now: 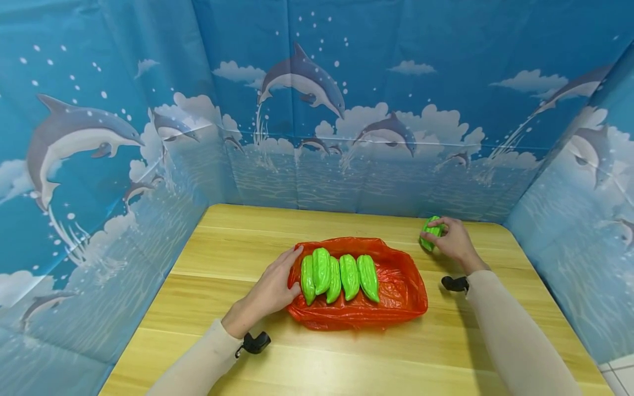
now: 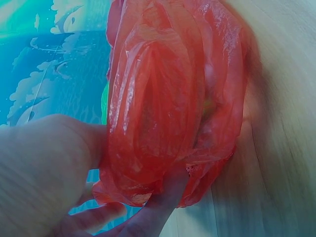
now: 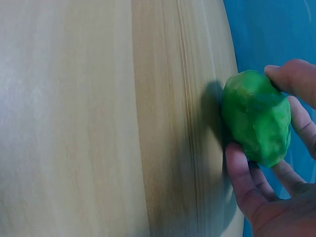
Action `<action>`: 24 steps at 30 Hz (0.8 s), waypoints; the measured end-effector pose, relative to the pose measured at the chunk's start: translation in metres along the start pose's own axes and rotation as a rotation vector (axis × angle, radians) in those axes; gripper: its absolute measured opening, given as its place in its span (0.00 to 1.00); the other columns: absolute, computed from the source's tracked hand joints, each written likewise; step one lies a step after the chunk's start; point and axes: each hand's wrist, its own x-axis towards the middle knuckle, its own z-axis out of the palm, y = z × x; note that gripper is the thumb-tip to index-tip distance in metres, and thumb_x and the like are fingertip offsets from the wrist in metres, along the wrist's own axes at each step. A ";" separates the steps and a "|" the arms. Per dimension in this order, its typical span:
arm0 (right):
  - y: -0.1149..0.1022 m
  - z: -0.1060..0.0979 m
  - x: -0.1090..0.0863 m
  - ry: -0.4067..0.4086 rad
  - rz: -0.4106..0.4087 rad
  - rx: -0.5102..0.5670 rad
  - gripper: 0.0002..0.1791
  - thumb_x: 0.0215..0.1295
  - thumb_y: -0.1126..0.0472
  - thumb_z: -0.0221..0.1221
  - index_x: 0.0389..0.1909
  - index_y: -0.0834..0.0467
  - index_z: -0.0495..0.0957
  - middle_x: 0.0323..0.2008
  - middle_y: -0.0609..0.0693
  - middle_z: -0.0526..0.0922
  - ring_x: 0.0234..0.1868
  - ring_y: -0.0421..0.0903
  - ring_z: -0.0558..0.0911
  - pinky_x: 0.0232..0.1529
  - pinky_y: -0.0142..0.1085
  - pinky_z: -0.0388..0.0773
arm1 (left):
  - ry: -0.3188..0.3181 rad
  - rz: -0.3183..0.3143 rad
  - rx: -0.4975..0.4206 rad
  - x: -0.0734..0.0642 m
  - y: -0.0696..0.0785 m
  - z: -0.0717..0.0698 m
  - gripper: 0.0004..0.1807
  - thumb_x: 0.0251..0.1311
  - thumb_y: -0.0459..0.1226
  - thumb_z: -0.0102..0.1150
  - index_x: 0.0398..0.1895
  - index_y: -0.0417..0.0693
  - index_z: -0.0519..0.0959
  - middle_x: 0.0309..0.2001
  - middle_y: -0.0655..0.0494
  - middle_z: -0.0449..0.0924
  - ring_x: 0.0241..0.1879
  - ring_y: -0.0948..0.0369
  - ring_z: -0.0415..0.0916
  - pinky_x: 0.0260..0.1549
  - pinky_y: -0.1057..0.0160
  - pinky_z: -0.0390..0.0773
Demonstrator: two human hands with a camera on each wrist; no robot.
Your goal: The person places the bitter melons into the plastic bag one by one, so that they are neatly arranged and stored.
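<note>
A red plastic bag (image 1: 396, 280), spread wide like a shallow tray, sits mid-table. Inside its left half several bright green, ridged bitter melons (image 1: 349, 278) lie side by side. My left hand (image 1: 269, 283) grips the bag's left end, with thumb and fingers about the rim; the left wrist view shows the crinkled red plastic (image 2: 158, 98) up close. Toward the table's far right, my right hand (image 1: 454, 242) holds another green bitter melon (image 3: 256, 118) between thumb and fingers. That melon is just above or touching the wood; I cannot tell which.
The pale wooden table (image 1: 238, 236) runs back to a blue curtain (image 1: 346, 181) printed with dolphins, which also rises along the left and right sides. Black wrist devices (image 1: 256, 342) sit at both cuffs. White floor tiles (image 1: 621, 374) show at the lower right.
</note>
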 end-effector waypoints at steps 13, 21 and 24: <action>-0.001 -0.001 -0.005 0.004 0.015 0.031 0.32 0.85 0.45 0.70 0.70 0.69 0.80 0.74 0.79 0.78 0.63 0.72 0.88 0.38 0.31 0.84 | -0.003 -0.001 0.006 -0.001 0.001 0.000 0.51 0.70 0.28 0.71 0.95 0.42 0.60 0.92 0.35 0.62 0.89 0.36 0.66 0.87 0.36 0.73; -0.004 -0.002 -0.008 -0.010 0.036 0.041 0.34 0.85 0.43 0.69 0.72 0.68 0.78 0.81 0.79 0.70 0.77 0.82 0.78 0.61 0.61 0.92 | -0.003 0.017 0.008 -0.001 0.001 0.000 0.52 0.68 0.27 0.72 0.95 0.41 0.61 0.91 0.34 0.64 0.89 0.36 0.67 0.88 0.37 0.72; -0.007 -0.003 -0.010 -0.025 0.056 0.070 0.39 0.84 0.41 0.69 0.76 0.68 0.74 0.85 0.80 0.62 0.81 0.85 0.71 0.70 0.73 0.84 | -0.003 0.019 0.010 -0.001 0.001 0.000 0.52 0.68 0.27 0.72 0.95 0.41 0.61 0.91 0.34 0.64 0.89 0.37 0.67 0.88 0.37 0.71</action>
